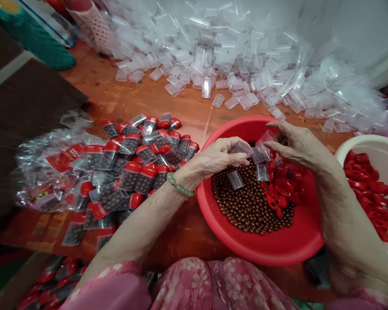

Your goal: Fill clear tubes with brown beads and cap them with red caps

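Observation:
My left hand (220, 157) hovers over the red basin (245, 243), its fingers pinched on a small clear plastic case (242, 149). My right hand (294, 144) reaches in from the right, fingers curled around another clear case (264, 142). The basin holds many small brown beads (245, 206), a few loose clear cases (235, 178) and a cluster of red caps (283, 185). A green bead bracelet (180, 186) sits on my left wrist.
Left of the basin lies a heap of filled cases with red caps (139, 159), partly on crinkled plastic bags (48, 172). A large pile of empty clear cases (233, 56) covers the far side. A white bowl of red caps (371, 189) stands at the right.

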`<state>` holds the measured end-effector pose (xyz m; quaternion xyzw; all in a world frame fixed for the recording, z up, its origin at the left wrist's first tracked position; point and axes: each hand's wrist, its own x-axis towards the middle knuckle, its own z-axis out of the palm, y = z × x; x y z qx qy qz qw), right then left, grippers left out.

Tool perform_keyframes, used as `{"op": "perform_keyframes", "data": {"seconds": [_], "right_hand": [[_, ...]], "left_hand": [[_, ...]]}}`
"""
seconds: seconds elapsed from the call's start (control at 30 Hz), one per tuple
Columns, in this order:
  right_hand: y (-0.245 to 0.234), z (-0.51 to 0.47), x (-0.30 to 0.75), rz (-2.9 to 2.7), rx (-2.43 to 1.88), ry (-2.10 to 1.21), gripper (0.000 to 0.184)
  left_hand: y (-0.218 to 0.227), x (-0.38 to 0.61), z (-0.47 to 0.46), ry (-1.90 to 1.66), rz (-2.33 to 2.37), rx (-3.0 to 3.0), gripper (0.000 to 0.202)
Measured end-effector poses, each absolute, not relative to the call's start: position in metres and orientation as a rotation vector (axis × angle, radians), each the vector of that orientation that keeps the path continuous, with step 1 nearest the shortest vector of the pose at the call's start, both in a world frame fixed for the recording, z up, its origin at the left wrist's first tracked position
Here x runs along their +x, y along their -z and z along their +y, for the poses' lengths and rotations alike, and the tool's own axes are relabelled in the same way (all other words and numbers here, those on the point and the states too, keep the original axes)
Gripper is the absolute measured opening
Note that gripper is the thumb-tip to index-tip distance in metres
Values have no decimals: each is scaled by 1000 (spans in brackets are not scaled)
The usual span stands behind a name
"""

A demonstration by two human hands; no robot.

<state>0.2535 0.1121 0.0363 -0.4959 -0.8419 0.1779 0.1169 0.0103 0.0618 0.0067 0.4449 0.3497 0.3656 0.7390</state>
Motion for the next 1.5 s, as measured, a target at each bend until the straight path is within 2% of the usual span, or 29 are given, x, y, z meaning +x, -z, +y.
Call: {"op": "perform_keyframes", "data": {"seconds": [0.07,0.13,0.27,0.33,0.47,0.7,0.8,0.9,1.03,1.27,1.5], "right_hand": [[-35,111,253,-2471,-1539,-295,57],[-37,106,248,-2417,-1504,-272,57],[-45,89,227,-2174,-1155,-1139,45],[-48,84,217,-2001,-1017,-1431,39],[-45,86,214,-1765,-1036,-1635,33],[-35,93,217,-1792,-956,-1922,43],[-32,97,213,-1989,-1051,-1772,44],[-24,100,205,-2348,-1191,-1541,40],[-11,98,194,-2694,-1201,-1420,35],[-7,106,196,-2790,-1487,-791,34],[-9,94,178,-3036,-1713,36,28]], "left_hand": [[-6,12,63,-872,816,983,24],[-5,13,64,-937,808,954,28],[-1,13,66,-1084,724,937,31],[1,12,65,-1156,693,972,29],[-2,9,60,-1216,717,1152,23],[-5,2,53,-1222,830,1485,28],[-1,-2,46,-1277,876,1468,33],[2,-5,32,-1372,1003,1361,28],[2,-6,13,-1497,1062,1296,23],[7,-7,6,-1583,999,1219,21],[11,-7,8,-1603,969,1223,21]]}}
